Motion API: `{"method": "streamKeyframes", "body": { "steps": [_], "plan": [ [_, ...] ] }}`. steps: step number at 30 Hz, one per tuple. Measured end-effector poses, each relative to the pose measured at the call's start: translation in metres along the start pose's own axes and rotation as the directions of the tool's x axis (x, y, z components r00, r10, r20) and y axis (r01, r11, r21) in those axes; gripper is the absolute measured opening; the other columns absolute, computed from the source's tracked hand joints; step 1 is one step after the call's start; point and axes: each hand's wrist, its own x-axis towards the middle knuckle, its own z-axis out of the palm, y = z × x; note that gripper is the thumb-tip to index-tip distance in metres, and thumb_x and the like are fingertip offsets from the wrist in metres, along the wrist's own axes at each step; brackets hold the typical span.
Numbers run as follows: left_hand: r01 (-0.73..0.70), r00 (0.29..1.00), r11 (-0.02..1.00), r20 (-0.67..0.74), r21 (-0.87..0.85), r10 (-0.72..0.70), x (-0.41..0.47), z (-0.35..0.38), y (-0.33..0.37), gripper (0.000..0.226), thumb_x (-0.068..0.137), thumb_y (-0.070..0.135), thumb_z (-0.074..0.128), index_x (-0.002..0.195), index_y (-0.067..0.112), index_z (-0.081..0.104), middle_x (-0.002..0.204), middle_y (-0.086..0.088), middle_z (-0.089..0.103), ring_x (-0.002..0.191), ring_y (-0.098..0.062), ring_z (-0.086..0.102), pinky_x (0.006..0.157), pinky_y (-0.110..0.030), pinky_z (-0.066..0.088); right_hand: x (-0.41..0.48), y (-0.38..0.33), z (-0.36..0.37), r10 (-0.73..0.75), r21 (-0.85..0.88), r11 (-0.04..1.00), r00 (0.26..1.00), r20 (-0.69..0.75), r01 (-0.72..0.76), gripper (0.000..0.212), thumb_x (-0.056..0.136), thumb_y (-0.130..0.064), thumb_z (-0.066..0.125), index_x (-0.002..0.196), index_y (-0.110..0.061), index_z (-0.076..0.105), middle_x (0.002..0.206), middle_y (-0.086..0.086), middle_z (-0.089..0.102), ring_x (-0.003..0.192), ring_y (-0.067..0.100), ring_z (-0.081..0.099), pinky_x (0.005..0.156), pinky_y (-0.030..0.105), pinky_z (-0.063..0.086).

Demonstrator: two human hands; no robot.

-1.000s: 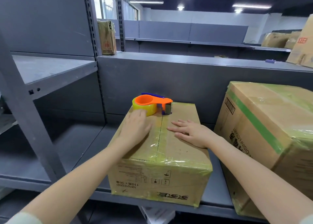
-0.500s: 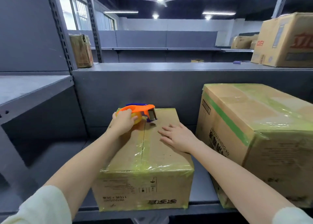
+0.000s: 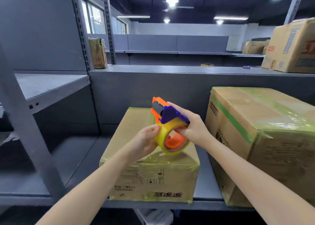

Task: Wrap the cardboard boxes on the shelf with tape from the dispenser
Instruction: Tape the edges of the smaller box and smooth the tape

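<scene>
A grey metal upright with punched holes stands at the far left. It carries the flat, matte grey shelf that runs across the view.

The left hand is raised above the shelf. Its fingers are curled and its fingertips press on the smooth outer face of the roll of tape, a glossy, yellowish, translucent ring. The roll sits on the tape dispenser, one tool of hard orange plastic with a blue-violet triangular side plate and a dark roller at its top end. It is held in the air, tilted, above the smaller box and apart from it.

The right hand grips the dispenser from the right. Its thumb lies along the blue plate, and its fingers are hooked into the orange core of the roll.

Below the hands, the smaller cardboard box rests on the shelf, rectangular and sheathed in shiny, wrinkled, yellow-green film. Just beside it on the right stands the larger box, wrapped in the same film, which makes two wrapped boxes on this level.

On the ledge behind, one worn box stands upright at the left and one printed carton at the right. More brown boxes sit on distant shelving, too far off to count surely.
</scene>
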Motion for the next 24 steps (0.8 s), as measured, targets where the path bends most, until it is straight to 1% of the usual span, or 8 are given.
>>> {"method": "streamKeyframes", "body": {
  "steps": [2,4,7,11,14,18,22,24],
  "plan": [
    [0.034,0.994,0.986,-0.109,0.164,-0.016,-0.006,0.004,0.000,0.027,0.082,0.039,0.067,0.097,0.017,0.070,0.093,0.000,0.067,0.088,-0.011,0.062,0.082,-0.024,0.049,-0.002,-0.001,-0.002,-0.003,-0.094,0.996,1.000,-0.029,0.000,0.067,0.077,0.002,0.066,0.136,-0.022,0.046,0.107,-0.016,0.060,0.095,0.003,0.058,0.079,0.013,0.042],
    [0.067,0.955,0.972,-0.296,0.223,0.002,-0.010,0.006,0.006,0.020,0.092,0.020,0.056,0.103,0.005,0.063,0.095,-0.006,0.065,0.092,-0.018,0.059,0.084,-0.026,0.049,-0.004,0.001,-0.003,0.018,-0.252,0.968,1.000,-0.019,-0.022,0.070,0.079,-0.001,0.068,0.139,-0.027,0.043,0.100,-0.013,0.056,0.090,0.008,0.053,0.076,0.016,0.041],
    [0.122,0.857,0.991,-0.496,-0.063,-0.137,-0.023,0.009,0.027,0.033,0.098,0.013,0.041,0.079,-0.004,0.061,0.071,-0.015,0.065,0.074,-0.025,0.059,0.074,-0.031,0.053,-0.008,0.002,-0.001,0.038,-0.406,0.914,0.998,0.040,-0.018,0.079,0.079,-0.001,0.067,0.142,-0.035,0.033,0.104,0.001,0.056,0.089,0.015,0.052,0.074,0.025,0.047],
    [0.201,0.828,0.957,-0.485,-0.211,-0.281,-0.036,0.008,0.046,0.039,0.096,0.029,0.046,0.086,-0.007,0.057,0.072,-0.018,0.062,0.074,-0.027,0.060,0.076,-0.036,0.054,-0.009,-0.001,0.007,0.036,-0.509,0.860,0.995,0.095,0.017,0.081,0.079,-0.001,0.066,0.144,-0.033,0.028,0.106,0.006,0.055,0.091,0.019,0.053,0.075,0.033,0.050],
    [0.253,0.827,0.948,-0.466,-0.194,-0.316,-0.043,0.002,0.051,0.026,0.091,0.018,0.057,0.090,-0.007,0.059,0.073,-0.017,0.066,0.073,-0.025,0.065,0.069,-0.033,0.059,-0.010,-0.003,0.012,0.017,-0.529,0.847,0.993,0.115,0.047,0.082,0.080,-0.001,0.065,0.144,-0.035,0.025,0.107,0.007,0.055,0.091,0.018,0.052,0.074,0.029,0.049],
    [0.256,0.819,0.956,-0.492,-0.147,-0.295,-0.052,-0.007,0.050,0.009,0.087,0.002,0.061,0.090,-0.005,0.064,0.078,-0.018,0.066,0.064,-0.020,0.067,0.058,-0.027,0.057,-0.008,-0.011,0.017,-0.001,-0.574,0.813,0.988,0.156,0.092,0.081,0.081,-0.003,0.065,0.145,-0.032,0.024,0.108,0.007,0.055,0.092,0.015,0.048,0.074,0.025,0.044],
    [0.264,0.819,0.962,-0.511,-0.067,-0.260,-0.060,-0.014,0.049,0.008,0.087,0.002,0.060,0.082,-0.003,0.062,0.066,-0.010,0.052,0.055,-0.014,0.062,0.054,-0.023,0.054,-0.008,-0.021,0.019,-0.027,-0.610,0.773,0.969,0.245,0.175,0.081,0.084,-0.009,0.064,0.139,-0.043,0.015,0.110,0.007,0.056,0.096,0.017,0.050,0.073,0.025,0.045],
    [0.286,0.838,0.957,-0.499,0.054,-0.222,-0.067,-0.021,0.048,0.008,0.088,0.002,0.059,0.081,-0.002,0.061,0.059,-0.005,0.054,0.052,-0.011,0.056,0.055,-0.021,0.053,-0.006,-0.028,0.021,-0.011,-0.649,0.728,0.951,0.310,0.220,0.076,0.087,-0.016,0.062,0.143,-0.043,0.017,0.114,0.006,0.053,0.100,0.015,0.048,0.074,0.022,0.040]
  ]
}}
